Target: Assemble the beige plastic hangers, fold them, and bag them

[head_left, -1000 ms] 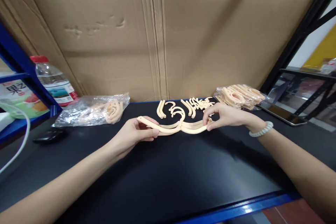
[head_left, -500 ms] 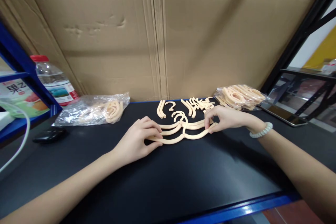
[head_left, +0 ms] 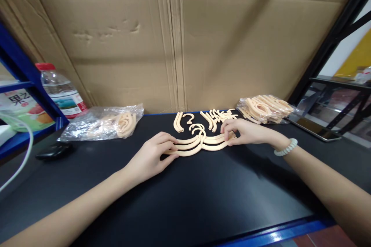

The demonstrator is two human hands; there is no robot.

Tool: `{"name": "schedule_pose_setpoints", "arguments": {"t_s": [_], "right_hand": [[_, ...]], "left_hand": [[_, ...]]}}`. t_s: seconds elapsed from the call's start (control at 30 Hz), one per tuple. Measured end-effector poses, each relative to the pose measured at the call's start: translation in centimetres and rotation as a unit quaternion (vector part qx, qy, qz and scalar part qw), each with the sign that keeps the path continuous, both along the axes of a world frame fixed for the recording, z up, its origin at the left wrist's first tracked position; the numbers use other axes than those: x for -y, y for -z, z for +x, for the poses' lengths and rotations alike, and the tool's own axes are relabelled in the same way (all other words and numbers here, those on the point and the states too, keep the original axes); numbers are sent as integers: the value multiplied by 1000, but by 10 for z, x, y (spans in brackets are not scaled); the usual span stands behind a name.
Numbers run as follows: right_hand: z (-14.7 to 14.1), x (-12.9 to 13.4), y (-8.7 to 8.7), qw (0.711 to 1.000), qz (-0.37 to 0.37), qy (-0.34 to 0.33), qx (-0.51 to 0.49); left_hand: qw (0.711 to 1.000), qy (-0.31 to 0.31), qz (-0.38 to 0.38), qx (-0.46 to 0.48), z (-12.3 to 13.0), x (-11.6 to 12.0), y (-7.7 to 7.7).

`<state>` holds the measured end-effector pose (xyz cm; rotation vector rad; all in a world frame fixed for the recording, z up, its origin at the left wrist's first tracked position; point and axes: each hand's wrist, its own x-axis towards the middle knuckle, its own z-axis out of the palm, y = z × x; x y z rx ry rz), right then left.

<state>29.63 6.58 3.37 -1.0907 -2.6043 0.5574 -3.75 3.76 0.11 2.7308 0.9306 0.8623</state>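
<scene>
Left hand (head_left: 155,153) and right hand (head_left: 242,131) pinch, fingers nearly closed, opposite ends of cream curved plastic hangers (head_left: 202,145), nested between them on the black worktop (head_left: 203,200), apparently to keep them aligned; just beyond the right hand lie loose cream hooked pieces (head_left: 222,116)

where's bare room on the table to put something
The widest bare patch of table runs between the forearms, from the hangers to the blue front edge; a smaller one separates the left bag from the loose bars. Hooks and another bag crowd in behind the right hand.
</scene>
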Motion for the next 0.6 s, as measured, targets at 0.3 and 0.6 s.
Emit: {"name": "schedule_pose_setpoints", "arguments": {"t_s": [0.3,0.6], "right_hand": [[-1,-3,7,1000,16,-1,-24],[-3,-5,11,998,42,14,-38]], "left_hand": [[999,-40,-28,7,-1,-10,5],[998,-43,-31,23,-3,-15,6]]}}
